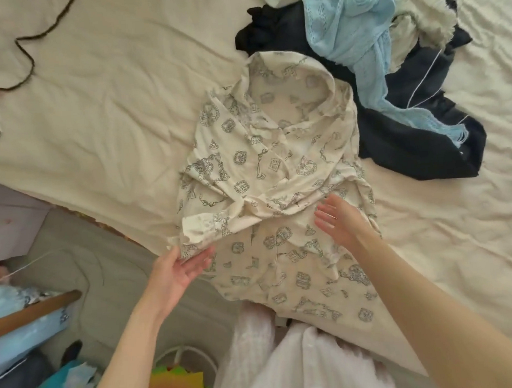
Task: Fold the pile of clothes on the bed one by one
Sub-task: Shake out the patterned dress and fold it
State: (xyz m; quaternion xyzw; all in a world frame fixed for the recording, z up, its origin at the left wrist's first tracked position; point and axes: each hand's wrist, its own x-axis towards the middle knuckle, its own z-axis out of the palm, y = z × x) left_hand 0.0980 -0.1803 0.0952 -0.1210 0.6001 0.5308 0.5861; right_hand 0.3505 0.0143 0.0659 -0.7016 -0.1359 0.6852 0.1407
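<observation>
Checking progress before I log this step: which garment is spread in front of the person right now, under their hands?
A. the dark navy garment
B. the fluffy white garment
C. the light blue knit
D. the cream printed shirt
D: the cream printed shirt lies spread at the bed edge, with the left hand and right hand both open at its lower part.

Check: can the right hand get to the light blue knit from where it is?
Probably yes. The right hand is open above the printed shirt, and the light blue knit lies uncovered on top of the pile, with nothing between them.
</observation>
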